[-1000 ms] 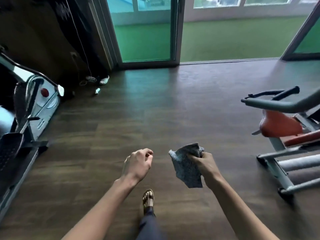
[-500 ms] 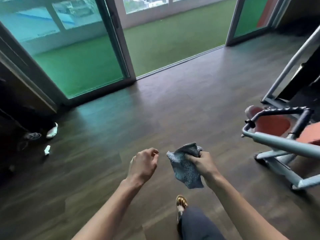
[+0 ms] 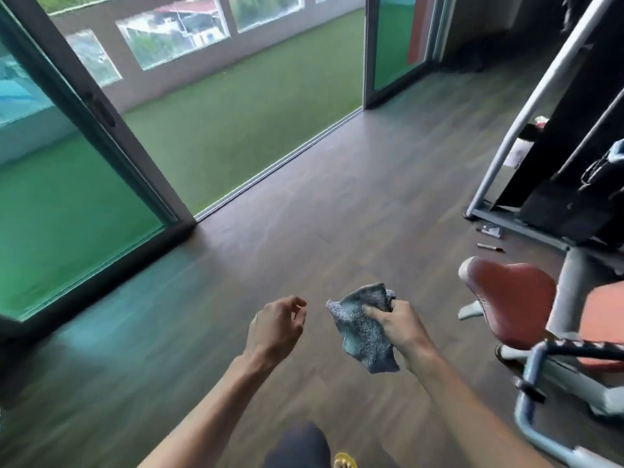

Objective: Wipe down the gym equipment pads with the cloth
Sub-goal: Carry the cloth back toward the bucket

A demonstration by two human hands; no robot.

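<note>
Our right hand [image 3: 398,327] grips the grey cloth [image 3: 363,332], nearer the red seat pad [image 3: 510,300] off to its right; our left hand [image 3: 275,327] hangs loose, holding nothing.

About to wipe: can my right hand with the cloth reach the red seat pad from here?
Probably yes: the right hand grips the cloth, and the red seat pad sits to its right, nothing between them.

Daylight pours through the glass sliding doors [image 3: 67,214] at upper left, laying a teal sheen on the wood floor [image 3: 337,214]. The upper right is dim. Motion blur smears the lower left; edges bow.
</note>
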